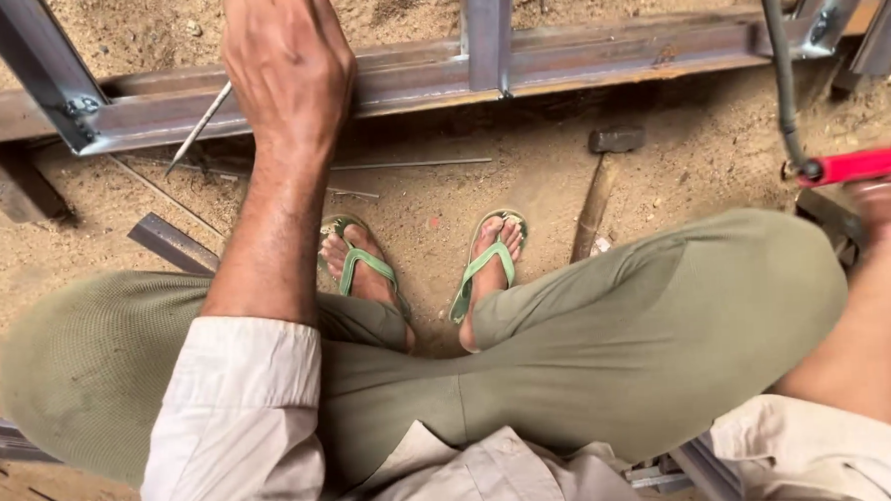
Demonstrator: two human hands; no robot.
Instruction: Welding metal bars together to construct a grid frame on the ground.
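Observation:
My left hand (289, 62) reaches forward and grips a thin metal rod (198, 129) that slants down to the left, just over the long steel frame bar (577, 59) lying on the sand. Off at the right edge, blurred, my right hand (889, 206) holds a red-handled tool (862, 164) with a dark cable (780, 66) running up from it. I squat with both knees spread, feet in green sandals (486, 264).
A hammer (603, 183) lies on the sand by my right foot. Thin rods (412, 164) lie under the frame. Upright frame members (486, 28) join the bar. A short steel offcut (170, 242) sits at left, and metal scraps (675, 471) lie behind me.

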